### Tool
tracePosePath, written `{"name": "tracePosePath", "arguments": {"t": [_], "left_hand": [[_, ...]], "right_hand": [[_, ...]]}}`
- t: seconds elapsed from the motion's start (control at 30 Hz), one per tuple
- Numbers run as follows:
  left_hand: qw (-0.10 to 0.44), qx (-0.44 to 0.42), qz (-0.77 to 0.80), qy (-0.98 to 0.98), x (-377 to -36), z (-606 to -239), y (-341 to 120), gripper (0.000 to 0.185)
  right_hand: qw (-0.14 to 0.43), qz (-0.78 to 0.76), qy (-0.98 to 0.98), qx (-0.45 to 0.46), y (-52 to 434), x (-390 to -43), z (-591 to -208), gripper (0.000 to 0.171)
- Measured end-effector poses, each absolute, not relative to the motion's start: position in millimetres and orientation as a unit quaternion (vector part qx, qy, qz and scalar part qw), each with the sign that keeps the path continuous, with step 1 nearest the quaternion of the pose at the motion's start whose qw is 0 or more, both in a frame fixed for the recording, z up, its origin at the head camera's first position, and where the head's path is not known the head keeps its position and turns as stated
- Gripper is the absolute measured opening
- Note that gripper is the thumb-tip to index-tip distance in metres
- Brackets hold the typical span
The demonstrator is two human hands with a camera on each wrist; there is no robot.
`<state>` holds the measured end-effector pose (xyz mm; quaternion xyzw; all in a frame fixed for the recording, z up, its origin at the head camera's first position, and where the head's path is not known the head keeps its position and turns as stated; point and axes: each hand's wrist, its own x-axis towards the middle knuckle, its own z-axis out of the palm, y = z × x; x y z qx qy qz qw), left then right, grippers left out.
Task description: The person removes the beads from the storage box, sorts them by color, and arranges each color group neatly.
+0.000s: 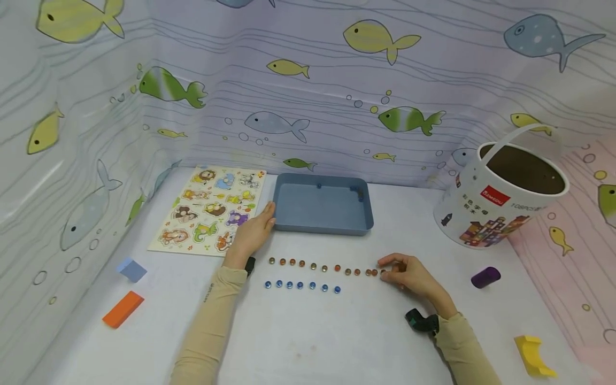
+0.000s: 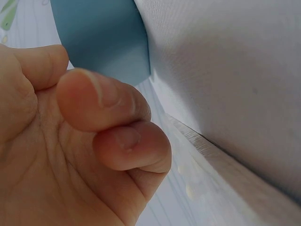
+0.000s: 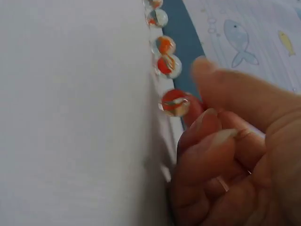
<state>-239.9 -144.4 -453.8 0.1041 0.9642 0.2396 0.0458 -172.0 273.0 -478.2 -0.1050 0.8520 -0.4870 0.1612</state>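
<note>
Right of the relaxed left grip [image 1: 253,232], the tray [image 1: 317,207] seemingly holds a few unlaid marbles [image 1: 360,194], and between the grips run the laid blue row [image 1: 300,285] and longer orange-toned row [image 1: 301,263], its end marble [image 3: 175,102] at the narrow right grip [image 1: 409,274], pinch unclear.

Tray [image 1: 317,209] — behind the marbles [image 1: 324,268]

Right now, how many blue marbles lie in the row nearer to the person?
7, all on the person's side of the longer marble row: the leftmost blue marble, then the second, third, fourth, fifth, sixth and rightmost. None seems hidden.
</note>
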Motion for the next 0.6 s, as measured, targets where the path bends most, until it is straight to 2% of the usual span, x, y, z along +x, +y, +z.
{"name": "tracePosePath", "arguments": {"t": [0.13,0.3,0.47,0.6], "left_hand": [[0.044,0.102,0.239,0.965,-239,-453,-145,0.053],[0.041,0.101,0.242,0.964,-240,-455,-147,0.053],[0.039,0.098,0.246,0.963,-240,-456,-147,0.053],[0.039,0.100,0.247,0.963,-240,-457,-143,0.053]], "right_hand": [[0.134,-0.495,0.851,-0.112,270,-185,-461,0.029],[0.108,-0.507,0.846,-0.123,250,-218,-435,0.036],[0.114,-0.539,0.826,-0.118,217,-263,-417,0.042],[0.133,-0.548,0.820,-0.101,193,-298,-419,0.045]]}}
